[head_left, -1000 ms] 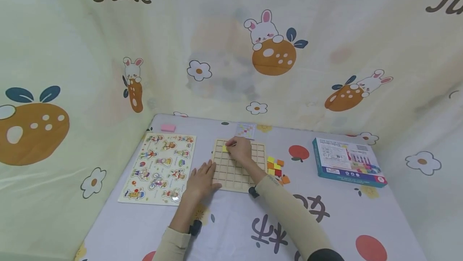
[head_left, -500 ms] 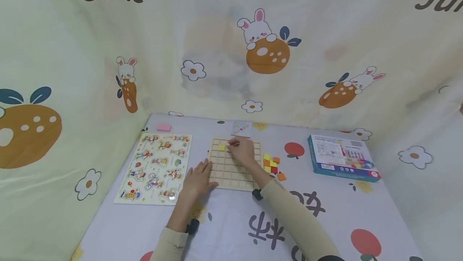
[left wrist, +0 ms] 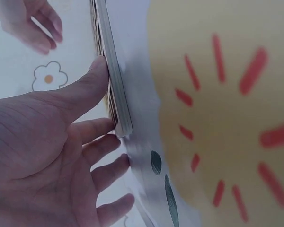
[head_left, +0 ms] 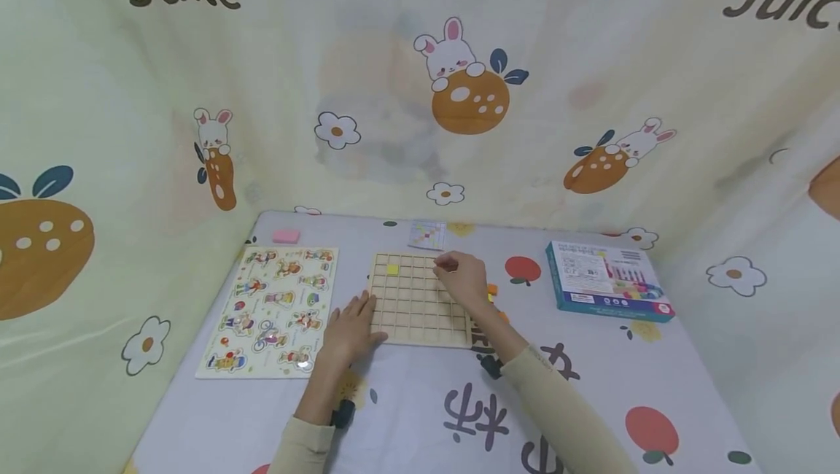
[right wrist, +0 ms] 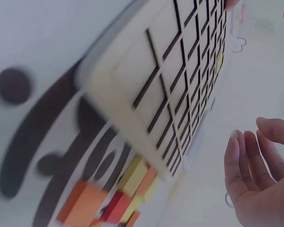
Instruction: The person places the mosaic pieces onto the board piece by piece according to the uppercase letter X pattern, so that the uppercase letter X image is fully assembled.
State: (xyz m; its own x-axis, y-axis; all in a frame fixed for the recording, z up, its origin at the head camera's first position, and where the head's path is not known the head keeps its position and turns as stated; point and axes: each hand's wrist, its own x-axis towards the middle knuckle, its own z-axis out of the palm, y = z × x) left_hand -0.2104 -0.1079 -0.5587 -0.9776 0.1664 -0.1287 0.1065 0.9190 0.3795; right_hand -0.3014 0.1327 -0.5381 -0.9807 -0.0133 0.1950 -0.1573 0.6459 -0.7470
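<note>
A wooden grid board (head_left: pixel 420 307) lies on the table, with one yellow square block (head_left: pixel 392 270) in a cell near its far left corner. My left hand (head_left: pixel 348 334) rests at the board's left edge, fingers extended; the left wrist view has its thumb (left wrist: pixel 92 85) against the board's side. Over the far right part of the board hovers my right hand (head_left: pixel 464 281). In the right wrist view its fingers (right wrist: pixel 234 163) are loosely bent, with a gap to the thumb and nothing between them. Red, yellow and orange blocks (right wrist: pixel 116 206) lie beside the board, partly hidden by my right arm in the head view.
To the left lies a picture puzzle board (head_left: pixel 269 313) with a pink block (head_left: pixel 286 236) behind it. A small pattern card (head_left: pixel 427 235) is past the grid board's far edge. A boxed set (head_left: pixel 610 281) sits at the right. Printed curtains rise behind the table.
My right hand has let go of the yellow block and moved rightward across the board, leaving the block in its cell. My left hand stays at the board's edge. The head view has shifted slightly.
</note>
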